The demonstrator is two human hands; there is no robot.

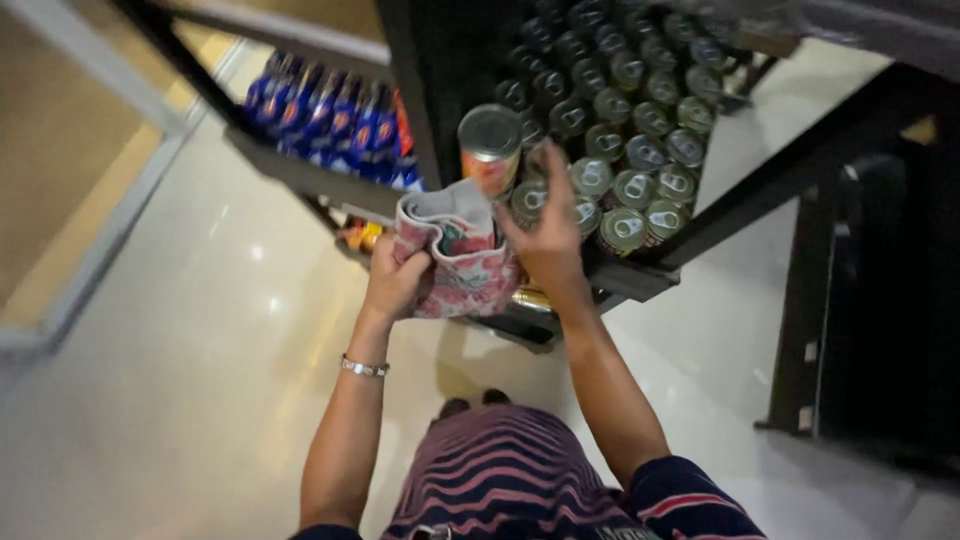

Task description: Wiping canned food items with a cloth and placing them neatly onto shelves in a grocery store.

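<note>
A folded floral cloth (pixel 462 262), pink and grey, is gripped in the left hand (pixel 397 280), fingers closed round its lower left edge; a silver bracelet (pixel 364 368) is worn on that wrist. The right hand (pixel 548 232) is raised just beside the cloth's right side, fingers spread and loosely curled against the front cans; whether anything is pinched in it cannot be told (motion blur). One orange-labelled can (pixel 489 148) is seen upright just above the cloth, touching or nearly touching its top fold. Rows of green-topped cans (pixel 628 150) are packed on a dark shelf (pixel 640 275), behind and to the right of the hands. Blue cans (pixel 330 118) are ranged on a neighbouring shelf further left. A pale glossy floor (pixel 200 340) is seen below, and a striped garment (pixel 510 480) at the bottom edge.
</note>
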